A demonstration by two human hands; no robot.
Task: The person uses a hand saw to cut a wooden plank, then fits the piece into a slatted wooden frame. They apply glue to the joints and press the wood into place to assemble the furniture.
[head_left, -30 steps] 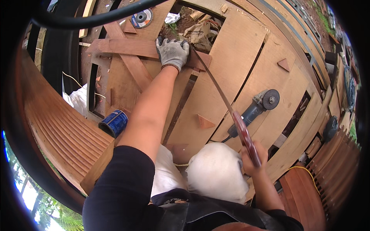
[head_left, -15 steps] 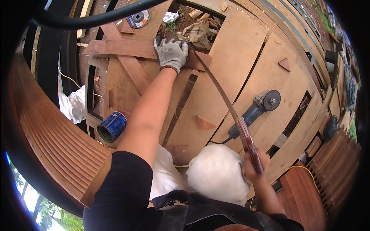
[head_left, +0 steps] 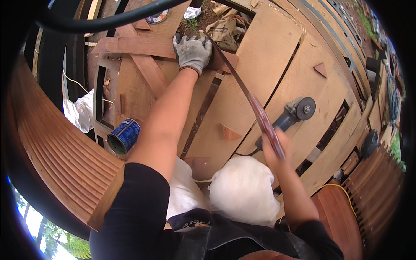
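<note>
My left hand, in a grey work glove, presses on a reddish wooden board, its fingers bent over the far edge. My bare right hand is wrapped round the glossy brown handle of a handsaw. The saw slants away to the upper left. Its blade, seen nearly edge-on, crosses the board close to the right of my glove. Whether the teeth are sunk into the wood cannot be seen. A second reddish board crosses the first one on the left.
An angle grinder lies on the planks to the right. A blue can is beside my left forearm. Triangular offcuts are scattered about. Gaps run between planks. A grooved board stands at left; a black cable arches overhead.
My right hand has pushed the handsaw forward, away from me and slightly left. My left hand stays on the board. The view has shifted slightly.
</note>
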